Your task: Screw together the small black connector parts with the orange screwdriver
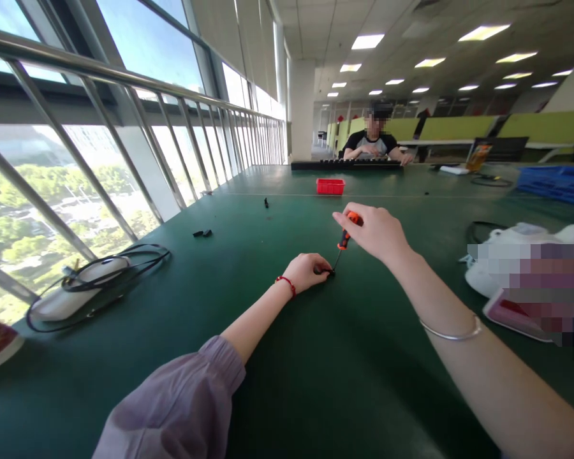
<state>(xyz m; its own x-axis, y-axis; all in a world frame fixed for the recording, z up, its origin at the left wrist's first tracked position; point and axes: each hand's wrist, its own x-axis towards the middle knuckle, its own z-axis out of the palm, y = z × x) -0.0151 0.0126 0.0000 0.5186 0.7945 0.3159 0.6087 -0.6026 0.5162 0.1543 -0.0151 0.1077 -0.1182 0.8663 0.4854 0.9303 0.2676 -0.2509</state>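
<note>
My right hand (380,233) is closed around the orange and black handle of a screwdriver (345,239). The screwdriver leans, its thin shaft pointing down toward the table. At its tip lies a small black part (331,273), pinched against the green tabletop by the fingers of my left hand (310,270). What kind of part it is cannot be made out, since my fingers cover some of it. Whether the tip sits in a screw is too small to tell.
A red basket (330,187) stands ahead on the green table (249,306). Small black pieces (202,234) lie to the left, near a power strip with a coiled cable (100,273). White bags (516,255) and a blue crate (555,183) are right. A person (372,143) sits at a keyboard opposite.
</note>
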